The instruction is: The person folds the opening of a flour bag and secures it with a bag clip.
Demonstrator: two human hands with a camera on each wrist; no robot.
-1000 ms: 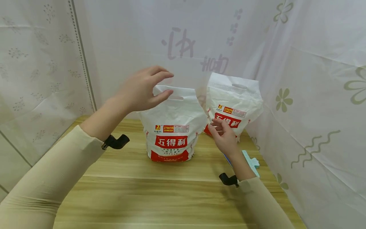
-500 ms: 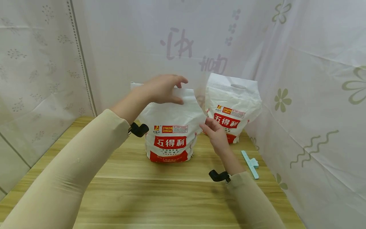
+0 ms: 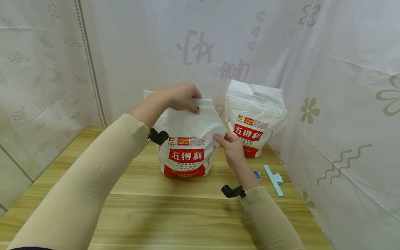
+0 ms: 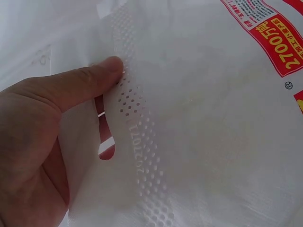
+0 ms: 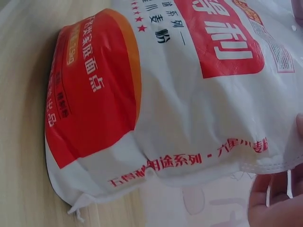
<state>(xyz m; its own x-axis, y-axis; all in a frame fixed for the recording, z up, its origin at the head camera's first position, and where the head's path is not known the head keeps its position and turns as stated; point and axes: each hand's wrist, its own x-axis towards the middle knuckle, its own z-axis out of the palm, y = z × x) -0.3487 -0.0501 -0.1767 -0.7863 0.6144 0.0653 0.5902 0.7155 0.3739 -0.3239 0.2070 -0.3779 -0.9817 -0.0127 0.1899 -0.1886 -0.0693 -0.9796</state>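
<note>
A white flour bag with red labels stands upright on the wooden table in the head view. My left hand grips its top strip, thumb in front and fingers behind. In the left wrist view that thumb lies over the handle slot, beside a band of small holes. At the bag's upper right edge my right hand pinches the fabric between thumb and fingers. The right wrist view shows the bag's red lower panel and some right-hand fingers behind the seam.
A second flour bag of the same kind stands behind on the right. On the table to the right lie a pale turquoise clip and a small blue item, partly hidden by my right wrist. Patterned curtains enclose the back and sides.
My left hand has moved right and down onto the bag's top and now grips it. The right hand has come left from before the second bag to pinch the first bag's edge.
</note>
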